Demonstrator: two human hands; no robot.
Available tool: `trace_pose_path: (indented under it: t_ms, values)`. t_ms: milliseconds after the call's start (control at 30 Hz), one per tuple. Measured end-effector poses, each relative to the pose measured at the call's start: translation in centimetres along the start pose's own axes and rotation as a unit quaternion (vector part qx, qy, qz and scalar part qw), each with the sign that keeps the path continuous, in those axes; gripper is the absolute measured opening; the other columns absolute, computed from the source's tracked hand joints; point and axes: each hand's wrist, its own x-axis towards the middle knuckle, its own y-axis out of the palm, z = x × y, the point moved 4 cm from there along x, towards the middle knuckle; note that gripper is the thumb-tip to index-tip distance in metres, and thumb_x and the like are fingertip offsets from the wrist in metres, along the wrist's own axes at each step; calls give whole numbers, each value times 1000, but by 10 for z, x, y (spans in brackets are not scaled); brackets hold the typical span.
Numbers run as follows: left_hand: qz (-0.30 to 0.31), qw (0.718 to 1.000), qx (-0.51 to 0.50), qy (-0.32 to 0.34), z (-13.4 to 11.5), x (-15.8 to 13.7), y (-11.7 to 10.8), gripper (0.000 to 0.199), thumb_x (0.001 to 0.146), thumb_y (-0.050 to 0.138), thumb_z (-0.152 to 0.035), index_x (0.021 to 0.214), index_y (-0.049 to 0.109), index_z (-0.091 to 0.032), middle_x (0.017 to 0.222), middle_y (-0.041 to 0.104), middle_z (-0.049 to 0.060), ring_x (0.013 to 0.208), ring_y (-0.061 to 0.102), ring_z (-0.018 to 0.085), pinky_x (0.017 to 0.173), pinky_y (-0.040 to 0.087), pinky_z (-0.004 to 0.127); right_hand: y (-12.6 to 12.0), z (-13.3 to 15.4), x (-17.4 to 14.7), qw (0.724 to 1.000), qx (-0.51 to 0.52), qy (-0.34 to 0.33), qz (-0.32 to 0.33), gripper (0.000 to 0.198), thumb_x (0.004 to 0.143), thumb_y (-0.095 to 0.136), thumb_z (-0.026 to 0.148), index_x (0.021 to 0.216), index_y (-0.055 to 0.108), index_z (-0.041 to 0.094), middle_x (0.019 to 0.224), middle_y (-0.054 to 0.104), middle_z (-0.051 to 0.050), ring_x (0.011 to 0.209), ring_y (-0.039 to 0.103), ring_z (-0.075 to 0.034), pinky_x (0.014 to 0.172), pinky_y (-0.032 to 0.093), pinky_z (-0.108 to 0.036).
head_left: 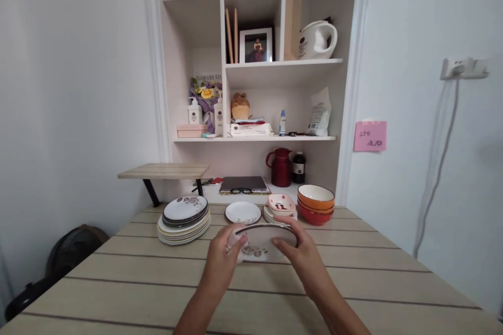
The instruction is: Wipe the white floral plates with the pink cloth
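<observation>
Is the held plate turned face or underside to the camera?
Face to the camera: the plate shows its floral print between left hand and right hand.

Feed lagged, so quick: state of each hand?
Left hand: holding the flowered plate, apparently with something white too.
Right hand: holding the same plate's right side.

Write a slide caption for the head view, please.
Left hand and right hand hold a floral plate near stacked plates and bowls.

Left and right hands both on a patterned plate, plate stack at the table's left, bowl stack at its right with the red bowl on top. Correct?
One error: the head view shows the red bowl at the bottom, with orange bowls above it. The rest stands.
</observation>
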Motion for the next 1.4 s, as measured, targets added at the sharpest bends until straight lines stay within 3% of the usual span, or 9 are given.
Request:
trace_pose_path:
  t_ms: [167, 267, 367, 500, 600, 767, 1067, 1300, 1400]
  values:
    - [111, 950, 208, 205, -33, -4, 6, 28, 78, 52, -12, 99, 67, -24, 98, 68, 6, 93, 57, 22, 82, 43, 34, 5, 5, -2, 980, -140, -117, 74, 31, 74, 66, 29, 105, 69, 26, 94, 73, -5, 87, 65, -23, 78, 48, -33]
    - [141, 930, 247, 233, -42, -7, 9, 31, 77, 49, -8, 99, 66, -24, 94, 67, 6, 87, 55, 21, 76, 43, 34, 10, 8, -4, 968, -173, -144, 113, 11, 76, 65, 30, 81, 74, 25, 76, 72, -2, 71, 64, -20, 67, 47, -28]
    - [103, 962, 173, 182, -41, -2, 7, 19, 80, 54, -18, 93, 66, -24, 94, 67, 5, 90, 56, 22, 80, 43, 34, 10, 8, -7, 983, -131, -96, 90, 13, 75, 67, 34, 73, 72, 23, 69, 70, -1, 64, 61, -19, 59, 45, -26]
    - [8, 1000, -18, 14, -29, 6, 2, 22, 74, 66, -36, 90, 66, -21, 86, 68, 3, 81, 60, 19, 76, 46, 29, 11, 2, -12, 999, 32, 18, 16, 31, 71, 71, 42, 91, 73, 19, 85, 74, -5, 78, 65, -24, 67, 51, -31]
    - [-18, 986, -150, -72, -28, 4, 4, 38, 70, 70, -43, 97, 64, -17, 82, 68, 3, 75, 62, 17, 68, 48, 25, 13, -3, -15, 985, 143, 85, -38, 46, 68, 73, 45, 102, 69, 14, 93, 74, -10, 80, 67, -28, 69, 53, -36]
    - [-58, 957, -260, -113, -31, -4, 15, 45, 66, 75, -43, 101, 62, -16, 82, 70, 5, 71, 63, 15, 64, 49, 22, 19, -9, -17, 955, 256, 137, -63, 63, 65, 77, 41, 118, 61, 11, 91, 75, -12, 79, 69, -30, 68, 56, -40]
    - [-89, 885, -412, -196, 8, -26, 63, 51, 64, 77, -45, 104, 61, -18, 94, 71, 8, 75, 68, 17, 61, 51, 23, 21, -12, -18, 930, 324, 136, -111, 66, 73, 71, 44, 130, 54, 14, 106, 72, -11, 95, 68, -29, 81, 58, -40]
    - [-134, 871, -424, -209, 15, -28, 64, 48, 64, 78, -44, 101, 60, -19, 94, 71, 7, 79, 68, 17, 64, 53, 24, 30, -19, -18, 914, 358, 186, -51, 63, 74, 69, 44, 129, 53, 15, 115, 68, -13, 103, 65, -31, 84, 56, -43]
    - [-147, 889, -372, -221, 24, -29, 48, 47, 65, 76, -45, 100, 59, -18, 98, 71, 9, 82, 68, 20, 70, 54, 29, 26, -12, -15, 935, 307, 176, -33, 74, 67, 76, 38, 133, 47, 17, 117, 67, -14, 101, 65, -31, 83, 54, -44]
